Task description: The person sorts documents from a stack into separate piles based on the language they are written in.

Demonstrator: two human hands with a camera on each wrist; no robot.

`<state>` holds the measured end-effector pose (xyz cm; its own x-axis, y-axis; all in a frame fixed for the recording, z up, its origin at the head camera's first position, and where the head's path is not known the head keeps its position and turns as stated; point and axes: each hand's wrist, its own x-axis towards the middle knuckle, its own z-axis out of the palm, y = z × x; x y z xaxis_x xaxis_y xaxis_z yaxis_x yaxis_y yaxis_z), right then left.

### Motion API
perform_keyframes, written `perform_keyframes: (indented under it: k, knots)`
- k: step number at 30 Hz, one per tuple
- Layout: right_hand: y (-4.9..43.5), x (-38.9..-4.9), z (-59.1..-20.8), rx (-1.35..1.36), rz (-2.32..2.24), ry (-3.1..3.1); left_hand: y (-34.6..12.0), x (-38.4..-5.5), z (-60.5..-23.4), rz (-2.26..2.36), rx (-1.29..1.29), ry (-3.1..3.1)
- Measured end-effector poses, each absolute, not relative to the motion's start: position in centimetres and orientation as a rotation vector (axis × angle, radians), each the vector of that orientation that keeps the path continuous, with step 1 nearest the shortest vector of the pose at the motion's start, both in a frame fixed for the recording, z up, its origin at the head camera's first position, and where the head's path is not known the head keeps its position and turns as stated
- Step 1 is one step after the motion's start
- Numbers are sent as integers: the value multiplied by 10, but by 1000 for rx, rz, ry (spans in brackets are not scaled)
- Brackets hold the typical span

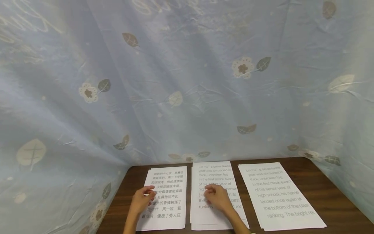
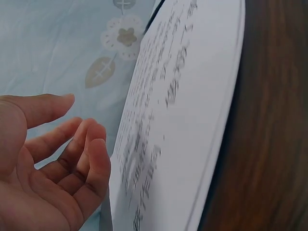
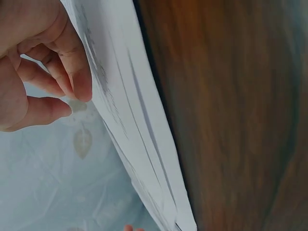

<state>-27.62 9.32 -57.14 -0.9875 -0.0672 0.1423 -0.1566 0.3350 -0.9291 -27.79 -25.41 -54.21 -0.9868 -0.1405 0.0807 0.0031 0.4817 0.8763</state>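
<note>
Three stacks of printed paper lie side by side on a dark wooden table. Over the left stack (image 1: 168,201), printed in Chinese characters, is my left hand (image 1: 142,198); in the left wrist view its fingers are loosely curled with a gap to the thumb and nothing between. My right hand (image 1: 217,196) is above the middle stack (image 1: 210,175), which carries large English text. In the right wrist view the right thumb and fingers (image 3: 79,79) bend toward each other, with no paper between them. The right stack (image 1: 280,198), also in English, lies apart from both hands.
The wooden table (image 1: 321,191) has rounded back corners and shows between and beside the stacks. A pale blue curtain (image 1: 198,97) with leaf and flower prints hangs behind the table and along both sides. Sheet edges in the middle stack are slightly uneven.
</note>
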Motion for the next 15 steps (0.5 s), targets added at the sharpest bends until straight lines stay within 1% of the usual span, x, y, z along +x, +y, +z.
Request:
perform_keyframes:
  k: [15]
  knots:
    - [138,-274,-575,5,1641,-2531,-210,-281,-544,-1664,51,-2563]
